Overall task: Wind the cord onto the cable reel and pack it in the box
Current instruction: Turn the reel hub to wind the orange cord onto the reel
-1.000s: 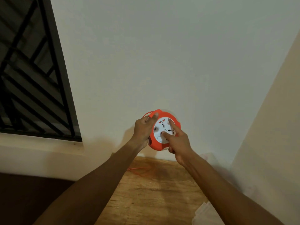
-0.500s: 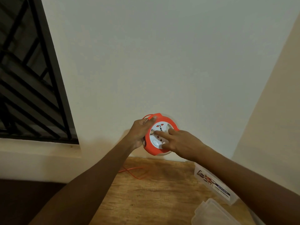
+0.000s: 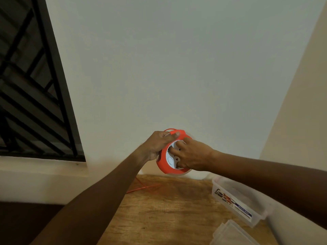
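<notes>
An orange round cable reel (image 3: 163, 162) with a white socket face is held up in front of the wall, above the wooden table. My left hand (image 3: 158, 145) grips its orange rim from the left, thumb over the top. My right hand (image 3: 192, 156) lies across the white face, fingers pressed into it. A thin orange cord (image 3: 141, 188) trails on the table below the reel. A clear plastic box (image 3: 235, 204) with a printed label stands on the table at the right, partly under my right forearm.
A clear lid (image 3: 230, 234) lies on the wooden table (image 3: 159, 218) in front of the box. White wall stands behind, a beige wall closes the right side. A barred window (image 3: 31, 85) and its ledge are at the left.
My right hand has turned around the reel's white face, from the lower right to across its right side. The view shifted, so the box shows more fully.
</notes>
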A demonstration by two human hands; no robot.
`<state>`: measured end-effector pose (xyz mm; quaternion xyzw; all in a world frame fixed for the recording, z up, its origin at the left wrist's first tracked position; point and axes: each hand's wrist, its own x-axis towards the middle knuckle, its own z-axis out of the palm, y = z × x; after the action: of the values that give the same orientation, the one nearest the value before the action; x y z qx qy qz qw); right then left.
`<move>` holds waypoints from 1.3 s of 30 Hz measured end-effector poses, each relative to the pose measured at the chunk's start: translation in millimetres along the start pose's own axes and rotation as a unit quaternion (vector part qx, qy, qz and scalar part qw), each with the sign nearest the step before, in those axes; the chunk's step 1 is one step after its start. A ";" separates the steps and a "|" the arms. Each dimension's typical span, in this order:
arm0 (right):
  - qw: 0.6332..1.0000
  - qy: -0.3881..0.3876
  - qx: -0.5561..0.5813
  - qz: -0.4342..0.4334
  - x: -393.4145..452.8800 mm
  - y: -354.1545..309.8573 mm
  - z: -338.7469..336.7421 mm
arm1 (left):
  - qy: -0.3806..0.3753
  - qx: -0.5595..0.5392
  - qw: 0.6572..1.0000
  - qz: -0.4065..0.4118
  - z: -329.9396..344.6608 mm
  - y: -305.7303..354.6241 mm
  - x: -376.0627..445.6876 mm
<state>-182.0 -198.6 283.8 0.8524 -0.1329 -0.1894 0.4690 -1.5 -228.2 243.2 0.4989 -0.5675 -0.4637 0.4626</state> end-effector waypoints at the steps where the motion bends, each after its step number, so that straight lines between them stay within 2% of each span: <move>1: 1.000 0.002 0.000 -0.004 0.0 2.7 0.1 | -0.004 0.004 1.000 -0.001 0.9 1.2 0.4; 6: 1.000 -0.010 0.011 -0.007 0.0 0.2 4.5 | -0.009 0.035 0.999 0.002 6.8 9.0 -0.5; 13: 0.990 0.059 0.118 0.055 -8.2 12.8 7.9 | 0.008 -0.069 0.997 0.016 4.9 9.7 -4.2; 16: 0.958 0.104 0.221 0.150 -10.4 18.4 2.3 | 0.008 -0.205 0.979 -0.006 2.8 8.2 -5.7; 18: 0.929 0.118 0.264 0.232 -7.7 15.3 4.1 | 0.032 -0.239 0.970 0.000 3.8 9.3 -4.1; 19: 0.903 0.127 0.293 0.287 -5.6 10.9 6.2 | 0.055 -0.238 0.970 0.004 5.7 10.3 -2.8; 20: 0.858 0.153 0.337 0.357 -2.1 5.1 7.7 | 0.081 -0.239 0.968 0.005 7.9 11.3 -1.2; 22: 0.715 0.214 0.462 0.479 10.2 -5.6 9.7 | 0.123 -0.258 0.958 0.009 13.7 15.5 0.9; 23: 0.645 0.219 0.526 0.510 17.5 -8.9 9.6 | 0.139 -0.257 0.956 0.012 16.2 16.0 2.0; 24: 0.589 0.211 0.580 0.522 24.3 -12.5 9.7 | 0.154 -0.250 0.956 0.013 18.1 14.3 3.2; 25: 0.557 0.199 0.614 0.522 28.9 -16.3 10.7 | 0.162 -0.245 0.956 0.012 19.4 11.8 3.5; 26: 0.552 0.187 0.627 0.517 31.3 -20.0 11.8 | 0.167 -0.240 0.956 0.009 19.8 9.3 3.3; 27: 0.575 0.173 0.616 0.510 31.6 -24.1 12.8 | 0.170 -0.233 0.957 0.005 19.3 6.3 3.5; 31: 0.741 0.149 0.434 0.490 21.1 -28.0 19.6 | 0.168 -0.205 0.964 -0.006 13.3 0.6 4.1; 33: 0.816 0.152 0.356 0.430 13.0 -23.4 20.3 | 0.162 -0.180 0.970 -0.003 11.1 0.0 3.5; 35: 0.883 0.156 0.298 0.328 2.0 -17.6 19.4 | 0.148 -0.171 0.974 0.001 7.3 0.2 2.2; 37: 0.922 0.146 0.269 0.239 -7.3 -12.0 17.9 | 0.122 -0.164 0.979 0.000 3.9 0.8 1.8; 39: 0.944 0.140 0.247 0.165 -11.7 -5.6 17.1 | 0.097 -0.138 0.986 0.002 2.3 0.8 2.2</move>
<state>-199.9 -203.7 273.0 0.9258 -0.2468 0.0509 0.2819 -4.1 -230.1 243.8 0.4722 -0.4511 -0.4860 0.5809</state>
